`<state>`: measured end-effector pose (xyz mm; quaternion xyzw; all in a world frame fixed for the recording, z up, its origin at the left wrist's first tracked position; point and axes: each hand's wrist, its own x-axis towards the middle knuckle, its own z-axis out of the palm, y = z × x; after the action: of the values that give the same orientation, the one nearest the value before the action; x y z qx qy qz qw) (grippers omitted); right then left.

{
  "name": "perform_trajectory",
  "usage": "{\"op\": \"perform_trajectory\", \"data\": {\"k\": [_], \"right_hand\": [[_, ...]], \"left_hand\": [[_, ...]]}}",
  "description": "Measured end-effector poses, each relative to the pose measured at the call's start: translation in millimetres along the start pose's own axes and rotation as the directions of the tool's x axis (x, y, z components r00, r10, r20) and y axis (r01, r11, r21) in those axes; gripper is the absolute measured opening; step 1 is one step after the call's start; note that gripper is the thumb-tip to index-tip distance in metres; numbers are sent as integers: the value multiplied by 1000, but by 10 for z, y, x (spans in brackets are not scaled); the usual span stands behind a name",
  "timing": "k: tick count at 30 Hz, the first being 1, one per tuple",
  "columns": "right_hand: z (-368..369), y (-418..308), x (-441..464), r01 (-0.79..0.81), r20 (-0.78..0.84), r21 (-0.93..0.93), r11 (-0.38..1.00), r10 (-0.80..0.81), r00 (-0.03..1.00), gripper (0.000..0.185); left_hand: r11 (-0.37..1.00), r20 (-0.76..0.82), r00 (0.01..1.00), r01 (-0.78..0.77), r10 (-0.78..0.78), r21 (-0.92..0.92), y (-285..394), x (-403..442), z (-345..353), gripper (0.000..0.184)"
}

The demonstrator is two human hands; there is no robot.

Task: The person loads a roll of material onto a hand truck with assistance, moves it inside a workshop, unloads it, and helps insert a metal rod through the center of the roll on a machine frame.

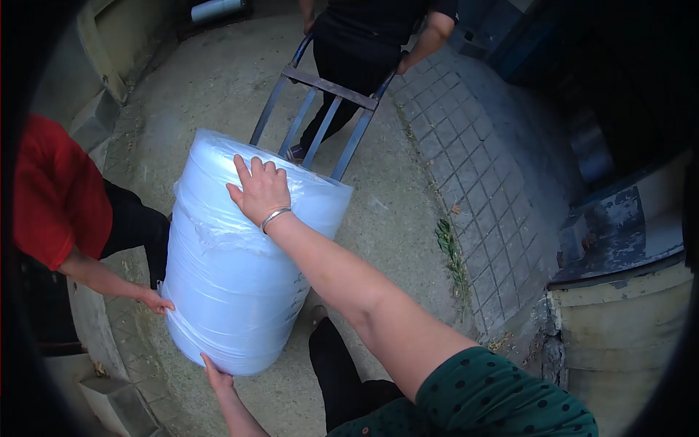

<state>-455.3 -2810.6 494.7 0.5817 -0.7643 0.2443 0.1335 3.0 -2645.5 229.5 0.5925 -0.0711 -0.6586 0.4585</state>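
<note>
A large white roll (226, 291) wrapped in clear plastic leans on a metal hand truck (329, 91), tilted with its far end toward the frame. My right hand (261, 191), with a silver bracelet at the wrist, rests on top of the roll near its far end. Its thumb and index finger are apart and the other fingers slightly bent. At the roll's near lower end, my left hand (218, 375) grips the edge; its thumb shows against the wrap, and most of the fingers are hidden. Dark handwriting marks the roll's right side.
A person in dark clothes (364, 44) holds the hand truck's handles ahead. On the left, a person in a red shirt (62, 193) touches the roll with one hand (156, 300). Paving tiles (473, 160) and a low wall (619, 320) lie right. Another roll (217, 9) is at the back.
</note>
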Motion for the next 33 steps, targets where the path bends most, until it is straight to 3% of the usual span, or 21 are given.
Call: {"op": "perform_trajectory", "data": {"k": [7,14,16,24,26,32,33], "right_hand": [[34,1556,1018,-158,-56,-66,985,155,986,56],[-234,3561,1631,-342,-99,-85,936,333,938,57],[-352,4153,1753,-370,-116,-72,926,360,926,58],[-1005,6828,2003,-405,-156,-107,908,386,909,61],[-1155,7590,2085,-402,-190,-151,903,373,908,61],[-1899,10060,2066,-420,-278,-259,870,349,895,63],[-2133,10501,2094,-382,-323,-270,884,290,901,61]], "left_hand": [[976,-55,998,40,-29,213,46,715,1974,95],[917,111,993,-85,45,389,-191,1134,4230,96],[866,38,998,-56,42,497,-417,1156,4902,94],[892,210,977,-69,-30,447,-2322,938,7340,89],[877,185,973,31,-136,479,-2887,923,7965,89],[862,185,961,89,-206,498,-4979,351,10129,89],[928,409,909,-83,-79,364,-5338,87,10547,81]]}}
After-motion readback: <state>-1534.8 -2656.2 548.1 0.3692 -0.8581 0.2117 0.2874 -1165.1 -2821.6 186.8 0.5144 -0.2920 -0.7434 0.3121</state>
